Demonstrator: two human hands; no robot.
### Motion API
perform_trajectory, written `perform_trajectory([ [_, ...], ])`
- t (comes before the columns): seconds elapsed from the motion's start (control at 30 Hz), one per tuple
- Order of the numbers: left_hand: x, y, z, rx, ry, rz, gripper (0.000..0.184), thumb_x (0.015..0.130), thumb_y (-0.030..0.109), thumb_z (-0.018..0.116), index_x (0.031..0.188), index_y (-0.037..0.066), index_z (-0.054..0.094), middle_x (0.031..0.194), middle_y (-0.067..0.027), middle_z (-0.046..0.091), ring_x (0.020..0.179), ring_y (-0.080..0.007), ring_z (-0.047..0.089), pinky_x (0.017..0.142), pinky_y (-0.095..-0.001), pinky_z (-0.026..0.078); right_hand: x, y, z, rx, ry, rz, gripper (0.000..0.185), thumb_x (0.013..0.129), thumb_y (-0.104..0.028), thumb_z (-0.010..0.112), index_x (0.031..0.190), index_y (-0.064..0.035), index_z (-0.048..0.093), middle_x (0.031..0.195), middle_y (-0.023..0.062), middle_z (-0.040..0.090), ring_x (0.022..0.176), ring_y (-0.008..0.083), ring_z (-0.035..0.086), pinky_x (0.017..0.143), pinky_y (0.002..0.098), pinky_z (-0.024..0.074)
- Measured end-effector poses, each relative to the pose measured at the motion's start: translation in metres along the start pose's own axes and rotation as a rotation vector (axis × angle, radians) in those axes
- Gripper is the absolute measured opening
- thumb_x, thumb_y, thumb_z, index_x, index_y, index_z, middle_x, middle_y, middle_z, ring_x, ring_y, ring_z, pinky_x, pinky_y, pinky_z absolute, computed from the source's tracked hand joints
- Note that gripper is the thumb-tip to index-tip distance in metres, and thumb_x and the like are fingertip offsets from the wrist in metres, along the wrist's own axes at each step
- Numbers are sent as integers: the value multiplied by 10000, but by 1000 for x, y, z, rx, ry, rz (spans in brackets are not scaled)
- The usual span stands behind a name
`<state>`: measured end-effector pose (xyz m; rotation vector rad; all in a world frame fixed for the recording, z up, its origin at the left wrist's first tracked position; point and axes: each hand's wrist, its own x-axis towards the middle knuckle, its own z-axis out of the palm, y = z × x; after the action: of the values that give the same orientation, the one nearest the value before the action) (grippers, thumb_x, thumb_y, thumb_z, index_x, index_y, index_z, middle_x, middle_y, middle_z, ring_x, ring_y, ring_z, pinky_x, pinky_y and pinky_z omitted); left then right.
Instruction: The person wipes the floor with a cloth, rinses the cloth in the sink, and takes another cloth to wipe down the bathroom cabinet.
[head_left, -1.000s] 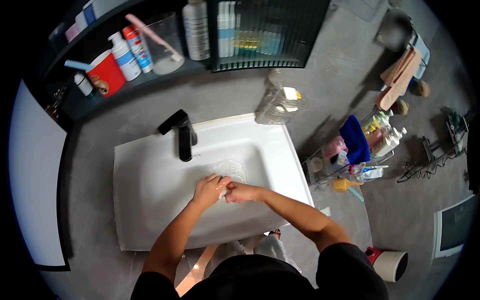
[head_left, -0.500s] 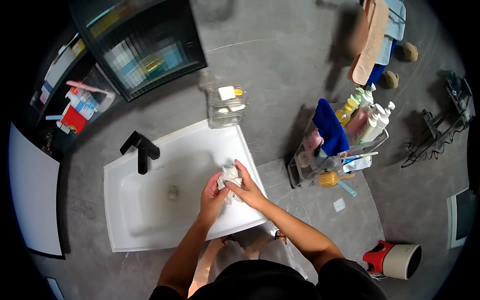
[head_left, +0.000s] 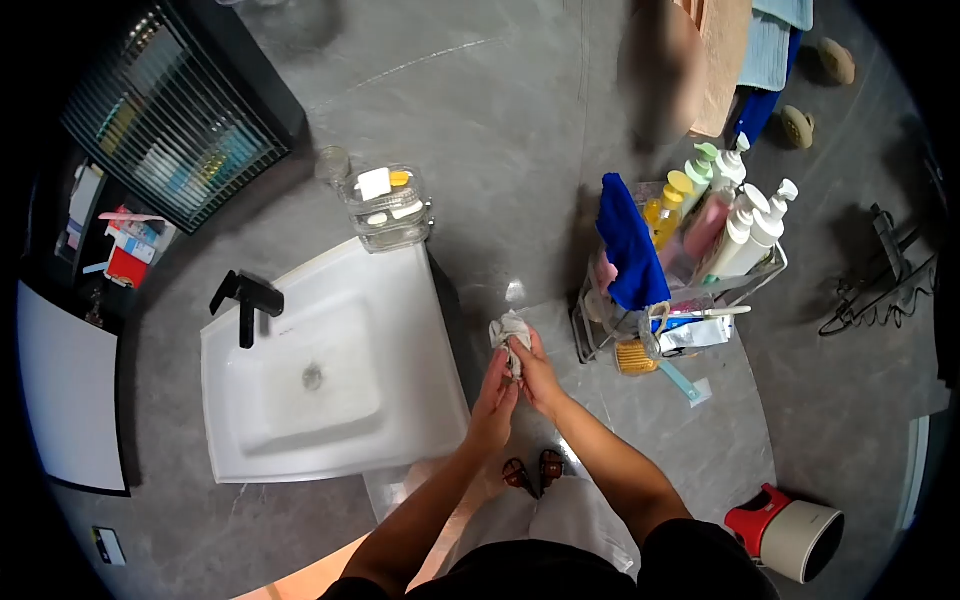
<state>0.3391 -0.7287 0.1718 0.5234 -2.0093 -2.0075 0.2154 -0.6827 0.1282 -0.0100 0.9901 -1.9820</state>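
Note:
A crumpled whitish cloth [head_left: 510, 330] is bunched between my two hands, to the right of the white sink [head_left: 225, 420]. My left hand [head_left: 492, 402] closes on the cloth from below and the left. My right hand [head_left: 541, 374] grips it from the right, its thumb lying over the folds. The two hands touch or nearly touch at the cloth's lower end. Part of the cloth is hidden by my fingers.
A black faucet [head_left: 247, 300] stands on the sink's left side. A clear soap rack [head_left: 390, 210] is behind the sink. At the right, a shelf holds pump bottles [head_left: 735, 235], a blue cloth [head_left: 632, 245] and a yellow brush [head_left: 636, 357]. A red-and-white appliance [head_left: 790, 530] is lower right.
My hands, with the cloth, have moved from over the sink's right part to beyond its right edge. The view has shifted, and the hands are closer together.

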Motion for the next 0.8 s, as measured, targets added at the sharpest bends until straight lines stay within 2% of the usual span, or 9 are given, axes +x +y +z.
perform_trajectory([
  [0.1,3,-15,14,39,37,-46,598,993,166,438,1510,46,161,1580,-109,149,1449,-241,155,1144,-371,189,25,11,-24,-42,18,-41,474,968,-200,558,1406,-151,382,1289,22,521,1098,143,537,873,277,463],
  [0.17,0,-30,21,74,112,-113,600,989,151,434,1508,35,156,1575,-128,153,1446,-258,167,1145,-380,195,40,32,-42,-70,-4,-51,523,960,-219,571,1433,-141,362,1294,27,519,1105,144,526,927,281,425],
  [0.27,-6,-43,28,194,161,-119,617,971,106,437,1506,15,144,1567,-166,156,1441,-289,187,1144,-388,204,61,30,-36,-182,85,116,548,940,-226,601,1424,-104,374,1271,42,525,1123,133,505,963,273,394],
  [0.3,-7,-51,34,234,176,-103,625,962,87,440,1505,8,140,1564,-180,156,1439,-300,194,1143,-390,208,78,43,-42,-228,-8,-107,571,917,-220,634,1410,-71,388,1254,56,528,1124,134,493,965,278,395],
  [0.4,3,-82,42,390,309,-104,640,933,21,435,1500,-8,137,1554,-214,166,1433,-331,208,1141,-390,213,122,63,-44,-146,-150,-154,576,911,-208,643,1409,-67,389,1264,66,525,1143,151,489,976,284,394],
  [0.43,14,-96,45,438,358,-51,642,926,6,429,1498,-10,139,1553,-217,167,1433,-338,208,1141,-388,211,135,68,-45,-246,-156,-263,580,911,-195,641,1411,-65,378,1274,85,524,1168,173,487,988,291,392],
  [0.57,51,-129,48,569,529,41,650,904,-19,417,1497,-10,150,1553,-208,183,1428,-342,220,1135,-377,215,180,87,-41,-324,-93,-325,584,914,-162,630,1413,-52,348,1302,113,515,1192,206,492,1002,311,397],
  [0.73,88,-147,34,678,643,119,609,915,4,394,1482,-38,175,1539,-230,209,1414,-372,244,1140,-395,205,251,82,20,-236,-348,-568,560,903,-68,598,1412,-61,364,1369,147,475,1263,247,458,1046,341,361],
  [0.8,91,-162,23,758,632,161,595,919,15,394,1471,-60,184,1532,-252,209,1412,-392,240,1145,-406,201,283,97,40,-625,-272,-997,579,872,-6,574,1411,-66,371,1383,171,478,1289,319,457,1052,372,367],
])
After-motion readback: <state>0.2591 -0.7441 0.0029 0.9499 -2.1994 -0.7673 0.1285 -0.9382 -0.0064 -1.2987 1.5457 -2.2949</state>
